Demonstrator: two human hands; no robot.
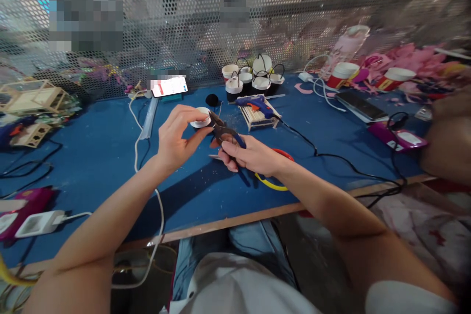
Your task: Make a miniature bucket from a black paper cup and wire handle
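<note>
My left hand point(180, 132) is closed, thumb and fingertips pinched on a small white cup point(198, 123), partly hidden by the fingers. My right hand point(243, 152) is wrapped round a pair of pliers point(222, 132) with dark blue handles. The tips of the pliers meet the edge of the cup at my left fingertips; whether they grip anything there is too small to tell. Scissors with a red and yellow handle point(274, 186) lie on the table under my right wrist. A round black piece point(212, 100) lies just behind the cup.
Several small cups with black wire handles point(253, 81) stand at the back. A blue glue gun point(257, 105) rests on a small wooden rack point(253, 120), its cord running right. A lit phone point(170, 87) stands back left. White cables cross the blue table point(110, 157).
</note>
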